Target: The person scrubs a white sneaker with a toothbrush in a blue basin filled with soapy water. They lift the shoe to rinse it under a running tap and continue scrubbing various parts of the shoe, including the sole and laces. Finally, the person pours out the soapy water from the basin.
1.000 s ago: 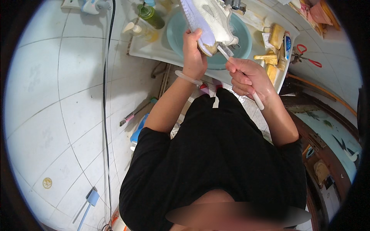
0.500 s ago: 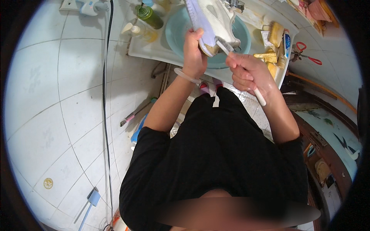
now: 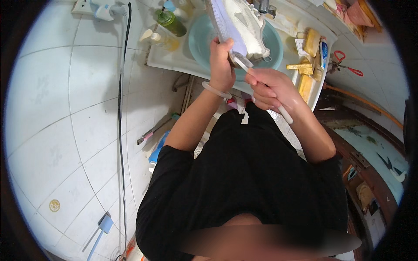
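My left hand (image 3: 222, 63) grips a white sneaker (image 3: 246, 32) with a lavender sole, tilted over a light-blue basin (image 3: 201, 43). My right hand (image 3: 271, 87) is closed around the handle of a white brush (image 3: 285, 114). The brush's bristles rest against the end of the sole, close beside my left fingers. A pale bracelet (image 3: 216, 90) circles my left wrist. The bristle tips are partly hidden against the shoe.
The basin sits in a white sink counter (image 3: 174, 64) below a metal faucet (image 3: 264, 6). A green bottle (image 3: 172, 22) and a pump bottle (image 3: 159, 40) stand on the left. Yellow soap bars (image 3: 306, 89) and a toothpaste tube (image 3: 323, 52) lie right, near red-handled scissors (image 3: 348, 64).
The brush has moved left and slightly down along the sole's end, with my right hand following. The sneaker has shifted a little and stays in my left hand.
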Available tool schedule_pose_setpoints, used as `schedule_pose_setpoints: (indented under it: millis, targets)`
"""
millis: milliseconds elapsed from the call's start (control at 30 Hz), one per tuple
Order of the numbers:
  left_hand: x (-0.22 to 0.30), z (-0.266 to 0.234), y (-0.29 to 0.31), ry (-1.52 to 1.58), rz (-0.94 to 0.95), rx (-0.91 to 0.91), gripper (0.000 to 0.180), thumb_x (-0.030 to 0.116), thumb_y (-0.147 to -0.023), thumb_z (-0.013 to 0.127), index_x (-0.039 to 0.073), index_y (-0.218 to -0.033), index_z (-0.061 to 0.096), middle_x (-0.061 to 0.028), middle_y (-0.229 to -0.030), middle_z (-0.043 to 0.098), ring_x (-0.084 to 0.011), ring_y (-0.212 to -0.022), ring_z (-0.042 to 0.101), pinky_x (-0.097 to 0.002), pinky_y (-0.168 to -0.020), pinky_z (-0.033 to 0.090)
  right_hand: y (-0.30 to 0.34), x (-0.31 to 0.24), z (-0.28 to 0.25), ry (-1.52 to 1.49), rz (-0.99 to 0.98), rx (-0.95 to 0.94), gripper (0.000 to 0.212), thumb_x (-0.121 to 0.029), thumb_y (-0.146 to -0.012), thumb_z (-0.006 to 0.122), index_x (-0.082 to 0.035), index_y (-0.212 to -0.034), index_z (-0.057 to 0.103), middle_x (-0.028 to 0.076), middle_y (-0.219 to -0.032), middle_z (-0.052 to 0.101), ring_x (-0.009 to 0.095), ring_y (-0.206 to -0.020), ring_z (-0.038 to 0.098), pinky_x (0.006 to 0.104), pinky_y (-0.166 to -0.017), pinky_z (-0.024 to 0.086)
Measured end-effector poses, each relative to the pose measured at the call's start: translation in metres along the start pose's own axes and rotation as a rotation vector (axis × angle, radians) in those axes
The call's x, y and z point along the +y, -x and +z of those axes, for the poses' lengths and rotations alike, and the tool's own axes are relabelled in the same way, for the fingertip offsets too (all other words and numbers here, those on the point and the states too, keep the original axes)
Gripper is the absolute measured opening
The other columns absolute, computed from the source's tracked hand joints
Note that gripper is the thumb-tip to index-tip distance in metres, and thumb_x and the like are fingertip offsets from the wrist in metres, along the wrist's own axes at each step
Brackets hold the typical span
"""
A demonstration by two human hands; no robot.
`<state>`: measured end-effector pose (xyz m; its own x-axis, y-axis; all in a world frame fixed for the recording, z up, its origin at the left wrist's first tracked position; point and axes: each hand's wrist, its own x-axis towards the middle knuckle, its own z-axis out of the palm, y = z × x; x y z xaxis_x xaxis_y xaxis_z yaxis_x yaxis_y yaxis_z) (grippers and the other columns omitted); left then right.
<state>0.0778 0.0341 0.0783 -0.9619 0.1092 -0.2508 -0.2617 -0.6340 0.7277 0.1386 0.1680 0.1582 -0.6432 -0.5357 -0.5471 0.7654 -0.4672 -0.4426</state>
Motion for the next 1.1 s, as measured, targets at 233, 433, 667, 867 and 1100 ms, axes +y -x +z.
schedule_pose_setpoints:
  millis: [233, 433, 667, 867, 1100]
  targets:
    - [-0.001, -0.001, 0.001, -0.051, -0.027, 0.017, 0.047, 0.03, -0.082, 0.053, 0.002, -0.118, 0.041, -0.0079, -0.108, 0.051, -0.0187, -0.1, 0.052, -0.0333, -0.089, 0.041, 0.0, -0.002, 0.004, 0.001, -0.003, 0.007, 0.029, -0.027, -0.097, 0.042, -0.009, -0.075, 0.045, -0.008, -0.041, 0.029, 0.004, -0.027, 0.024, 0.0198, -0.03, 0.019]
    - [-0.002, -0.009, -0.002, -0.003, -0.03, 0.004, 0.05, 0.031, -0.081, 0.053, 0.001, -0.119, 0.041, -0.0082, -0.108, 0.052, -0.0193, -0.101, 0.052, -0.0334, -0.089, 0.04, 0.007, 0.001, -0.006, -0.008, 0.016, 0.027, 0.029, -0.026, -0.097, 0.041, -0.008, -0.075, 0.045, -0.008, -0.041, 0.028, 0.004, -0.027, 0.024, 0.0192, -0.03, 0.019]
    - [0.001, -0.009, 0.007, -0.126, 0.012, 0.005, 0.057, 0.028, -0.078, 0.056, -0.001, -0.123, 0.036, -0.0107, -0.115, 0.048, -0.0216, -0.105, 0.05, -0.0349, -0.092, 0.039, 0.005, -0.006, -0.015, 0.0, -0.041, 0.078, 0.028, -0.025, -0.097, 0.042, -0.008, -0.075, 0.046, -0.008, -0.042, 0.029, 0.003, -0.027, 0.023, 0.0191, -0.03, 0.019]
    - [-0.003, -0.013, 0.014, -0.285, 0.09, -0.111, 0.069, 0.019, -0.072, 0.061, -0.004, -0.128, 0.029, -0.0127, -0.118, 0.045, -0.0201, -0.105, 0.047, -0.0325, -0.093, 0.039, -0.02, -0.053, -0.004, 0.121, -0.196, 0.083, 0.026, -0.024, -0.095, 0.045, -0.008, -0.075, 0.046, -0.007, -0.043, 0.03, 0.004, -0.028, 0.022, 0.02, -0.03, 0.019]
    - [-0.004, -0.024, 0.018, -0.264, 0.052, -0.137, 0.073, 0.021, -0.07, 0.063, -0.003, -0.13, 0.028, -0.0129, -0.12, 0.044, -0.0204, -0.108, 0.046, -0.0324, -0.094, 0.038, -0.015, -0.05, 0.003, 0.217, -0.203, 0.192, 0.023, -0.022, -0.095, 0.044, -0.007, -0.077, 0.047, -0.007, -0.043, 0.03, 0.004, -0.029, 0.023, 0.0208, -0.031, 0.019]
